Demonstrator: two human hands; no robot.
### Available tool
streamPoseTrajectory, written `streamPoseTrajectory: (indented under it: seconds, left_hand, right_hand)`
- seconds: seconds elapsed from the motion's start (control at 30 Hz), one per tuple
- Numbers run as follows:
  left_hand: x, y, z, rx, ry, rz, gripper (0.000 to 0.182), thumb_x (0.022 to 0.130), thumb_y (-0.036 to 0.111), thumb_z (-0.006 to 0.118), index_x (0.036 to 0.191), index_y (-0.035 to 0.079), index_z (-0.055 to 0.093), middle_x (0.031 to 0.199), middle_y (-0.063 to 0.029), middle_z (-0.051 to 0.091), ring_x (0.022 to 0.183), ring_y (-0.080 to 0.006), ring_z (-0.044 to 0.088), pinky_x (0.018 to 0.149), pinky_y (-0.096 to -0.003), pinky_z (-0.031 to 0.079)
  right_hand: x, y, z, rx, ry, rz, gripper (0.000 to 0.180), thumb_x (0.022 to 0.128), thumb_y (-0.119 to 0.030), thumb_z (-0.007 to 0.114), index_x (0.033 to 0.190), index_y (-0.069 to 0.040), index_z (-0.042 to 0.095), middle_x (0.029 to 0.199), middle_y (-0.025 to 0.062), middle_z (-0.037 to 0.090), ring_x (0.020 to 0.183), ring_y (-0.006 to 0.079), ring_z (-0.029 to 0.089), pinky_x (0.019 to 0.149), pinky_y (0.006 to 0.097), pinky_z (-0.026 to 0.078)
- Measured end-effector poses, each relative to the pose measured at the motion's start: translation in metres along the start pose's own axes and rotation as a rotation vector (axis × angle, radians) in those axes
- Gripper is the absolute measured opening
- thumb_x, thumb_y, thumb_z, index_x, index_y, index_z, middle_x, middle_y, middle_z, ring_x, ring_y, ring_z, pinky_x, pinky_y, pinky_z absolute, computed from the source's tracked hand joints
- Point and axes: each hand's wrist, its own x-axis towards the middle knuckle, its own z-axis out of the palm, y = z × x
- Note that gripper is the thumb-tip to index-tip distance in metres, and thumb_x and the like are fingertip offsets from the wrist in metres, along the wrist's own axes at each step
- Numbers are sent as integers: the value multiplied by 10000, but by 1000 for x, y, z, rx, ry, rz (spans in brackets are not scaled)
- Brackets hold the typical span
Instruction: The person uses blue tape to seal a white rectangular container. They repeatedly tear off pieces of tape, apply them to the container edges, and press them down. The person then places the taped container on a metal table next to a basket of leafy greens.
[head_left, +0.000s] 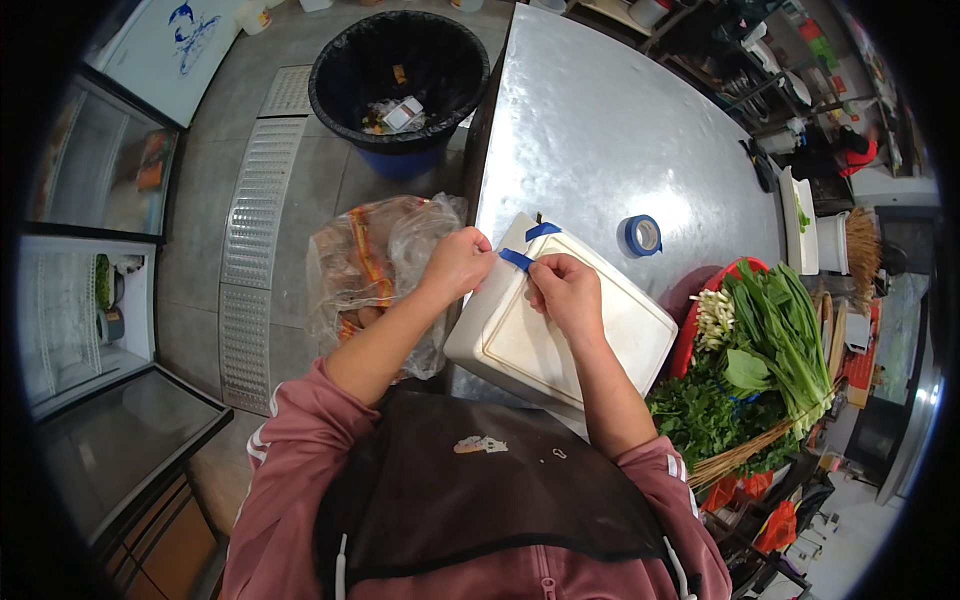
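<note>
A white lidded box (600, 330) sits at a slant on the metal table's near edge, in front of my body. Between my two hands stretches a short strip of blue tape (516, 259) at the box's far left corner. My right hand (566, 292) pinches one end of it over the lid. At the other end is my left hand (459, 262), fingers curled together; whether they grip the tape is hard to see. Another blue tape piece (543, 231) is stuck on the box's far edge. The blue tape roll (642, 235) lies on the table beyond.
Vegetables and herbs (772, 337) fill a red basket (684, 337) at right. A plastic bag of brown items (367, 277) is at left. Behind it stands a lined bin (330, 97). A fridge door (142, 442) hangs open. A person (855, 154) is far off at right.
</note>
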Motion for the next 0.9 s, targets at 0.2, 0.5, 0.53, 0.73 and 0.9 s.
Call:
streamPoseTrajectory:
  seconds: [0.2, 0.5, 0.53, 0.73, 0.9]
  left_hand:
    - [-3, 9, 8, 529, 259, 357, 191, 841, 166, 591, 965, 22, 605, 757, -134, 633, 683, -330, 617, 632, -405, 497]
    - [-17, 27, 16, 670, 260, 287, 163, 846, 168, 586, 958, 50, 581, 963, -140, 595, 893, -330, 583, 726, -426, 475]
    - [-19, 24, 16, 629, 270, 283, 162, 850, 165, 578, 957, 44, 572, 970, -138, 589, 922, -323, 572, 750, -427, 477]
    - [-23, 19, 14, 324, 313, 471, 191, 860, 100, 553, 1019, 0, 588, 981, -154, 605, 887, -341, 574, 774, -396, 470]
    - [-36, 30, 30, 185, 273, 522, 225, 859, 92, 601, 1041, -40, 612, 979, -185, 634, 817, -296, 621, 734, -323, 491]
  right_hand:
    - [0, 0, -2, -11, -16, -15, 126, 863, -83, 601, 833, 38, 606, 602, 51, 571, 466, 97, 512, 427, 222, 406]
    - [-5, 7, -12, -440, 143, -227, 279, 757, -233, 685, 910, 0, 674, 653, 125, 649, 577, 248, 627, 588, 330, 506]
    - [-6, 8, -17, -460, 182, -258, 287, 755, -236, 687, 923, -4, 672, 654, 122, 649, 582, 256, 630, 590, 336, 509]
    - [7, 14, -70, -672, 471, -499, 362, 784, -298, 695, 982, 2, 652, 1007, 177, 631, 906, 321, 608, 786, 379, 489]
    - [18, 32, -107, -738, 375, -415, 393, 785, -303, 704, 1000, 20, 643, 1044, 186, 615, 972, 352, 576, 837, 408, 466]
